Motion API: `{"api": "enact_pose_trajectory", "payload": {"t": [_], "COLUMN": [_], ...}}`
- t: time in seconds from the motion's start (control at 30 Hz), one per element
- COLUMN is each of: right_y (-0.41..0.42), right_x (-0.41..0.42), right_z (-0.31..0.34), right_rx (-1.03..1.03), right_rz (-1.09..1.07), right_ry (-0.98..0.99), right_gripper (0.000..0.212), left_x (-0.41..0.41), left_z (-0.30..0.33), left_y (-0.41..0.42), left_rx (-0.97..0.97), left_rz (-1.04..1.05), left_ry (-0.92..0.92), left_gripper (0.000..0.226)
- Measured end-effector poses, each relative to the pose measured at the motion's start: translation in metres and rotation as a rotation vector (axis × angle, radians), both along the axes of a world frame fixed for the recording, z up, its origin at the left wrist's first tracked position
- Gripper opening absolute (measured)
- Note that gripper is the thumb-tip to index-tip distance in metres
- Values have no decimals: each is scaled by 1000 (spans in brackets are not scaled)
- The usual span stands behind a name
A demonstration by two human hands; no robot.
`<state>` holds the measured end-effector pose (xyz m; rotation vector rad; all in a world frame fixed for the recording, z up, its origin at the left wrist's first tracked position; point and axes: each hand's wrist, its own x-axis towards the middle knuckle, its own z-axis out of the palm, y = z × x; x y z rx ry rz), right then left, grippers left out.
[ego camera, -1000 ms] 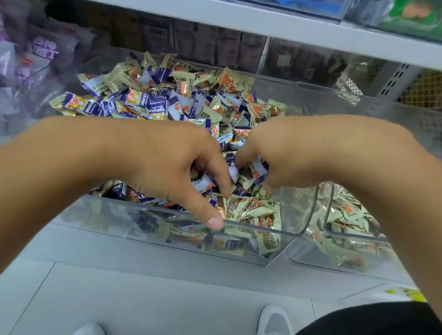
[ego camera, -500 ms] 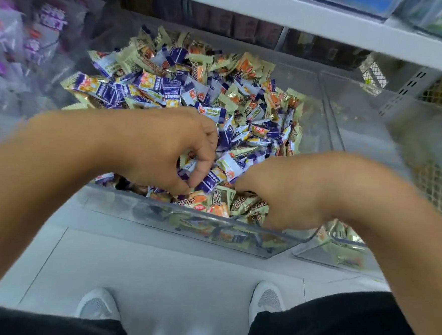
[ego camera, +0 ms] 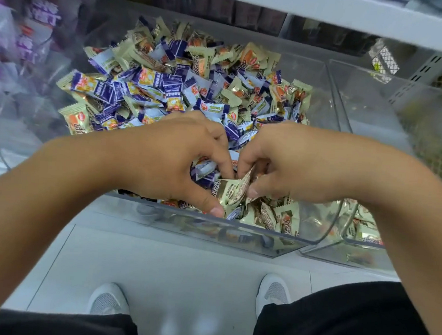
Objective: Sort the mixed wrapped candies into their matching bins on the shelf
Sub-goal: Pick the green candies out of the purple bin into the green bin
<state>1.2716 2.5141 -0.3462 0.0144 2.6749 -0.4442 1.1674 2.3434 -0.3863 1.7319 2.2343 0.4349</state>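
left hand (ego camera: pixel 163 160) curled in candies (ego camera: pixel 189 86), grip unclear | right hand (ego camera: pixel 288 159) pinching beige candy (ego camera: pixel 232 191) | bin (ego camera: pixel 236 236)

Both hands sit fingers-down in the heaped candies (ego camera: pixel 194 87), which crowd the grip ahead and to both sides. Just toward the person, the clear bin's front wall (ego camera: pixel 210 229) blocks low passage. Above and ahead, the shelf board (ego camera: pixel 330 12) overhangs. Right of the grip, a bin divider (ego camera: pixel 340 97) stands.
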Motion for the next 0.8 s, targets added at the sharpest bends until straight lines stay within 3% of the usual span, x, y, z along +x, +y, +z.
{"api": "enact_pose_trajectory", "payload": {"t": [0.17,0.27,0.37,0.47,0.53,0.63,0.73,0.8], "right_y": [10,15,21,19,18,16,4,-3], "right_x": [0,3,6,8,9,11,16,17], "right_z": [9,15,23,29,29,33,34,35], "right_rx": [40,50,6,-51,-34,23,239,370], "right_rz": [-68,-132,-195,-256,-255,-236,-77,3], "right_ry": [190,290,353,352,365,329,166,79], "right_gripper": [18,27,15,10,14,16,23,35], "left_x": [7,8,12,20,24,21,20,20], "left_z": [5,12,15,15,12,13,14,13], "left_y": [0,-1,3,12,18,22,29,38], "left_rx": [179,327,430,390,320,228,73,-56], "left_rz": [90,222,319,355,339,253,206,152], "left_ry": [-224,-371,-461,-595,-447,24,200,299], "left_gripper": [29,25,27,23,19,8,51,60]}}
